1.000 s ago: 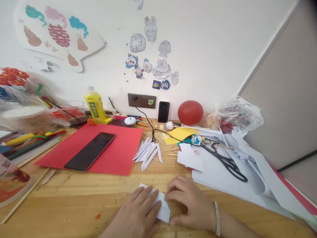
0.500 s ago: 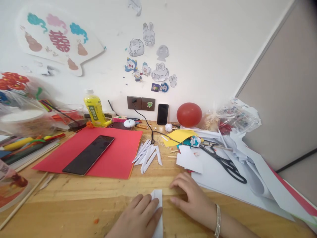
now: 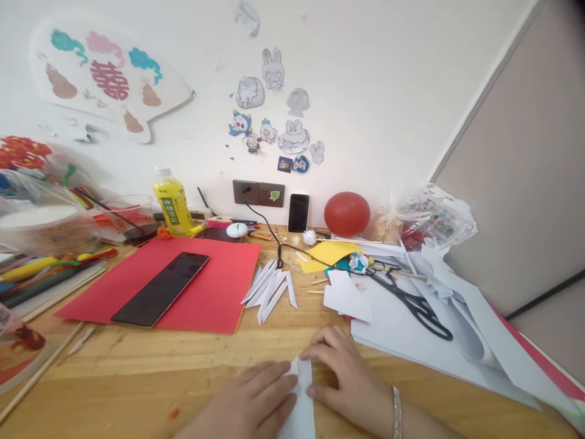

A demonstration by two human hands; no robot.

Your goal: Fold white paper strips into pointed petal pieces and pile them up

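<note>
A folded white paper strip (image 3: pixel 303 399) lies lengthwise on the wooden table at the bottom centre, running out of the lower edge of the view. My left hand (image 3: pixel 256 399) holds it down, its fingers close together and laid over the strip's left side. At the strip's right edge is my right hand (image 3: pixel 345 372), wearing a sparkling bracelet. Its index fingertip touches near the strip's top corner and its thumb reaches the side lower down, with a gap between thumb and finger. Several narrow folded paper pieces (image 3: pixel 273 290) lie in a pile beyond my hands.
A black phone (image 3: pixel 161 289) rests on red paper (image 3: pixel 91 292) at the left. Black-handled scissors (image 3: pixel 418 308) lie on white sheets (image 3: pixel 388 335) at the right. Along the wall stand a yellow drink bottle (image 3: pixel 172 204), another phone (image 3: pixel 298 213) and a red balloon (image 3: pixel 347 214).
My right hand has moved left and down to the paper strip, closing the gap to its right edge. The strip's near part shows wider now. My left hand stays on it.
</note>
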